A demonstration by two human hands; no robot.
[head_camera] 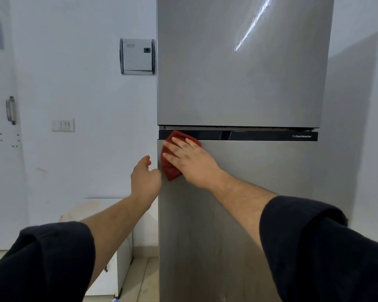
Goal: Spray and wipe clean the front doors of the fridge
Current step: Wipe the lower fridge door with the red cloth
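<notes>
Two dark sleeves [314, 247] frame the bottom of the view, with bare forearms reaching forward. The left hand [145, 175] is at the left edge of the lower fridge door [238, 203]; its fingers point away from the camera, so I cannot tell whether they grip the edge. The right hand [189, 159] lies flat, fingers straight and spread, pressing a red cloth [170, 170] against the lower door's upper left corner. The cloth's top overlaps the dark handle strip [260, 136] beneath the upper fridge door [238, 73]. Left of the fridge stands a low white cabinet [122, 258]. On the white wall [85, 62] behind are a switch plate [63, 125] and a grey wall box [138, 56].
</notes>
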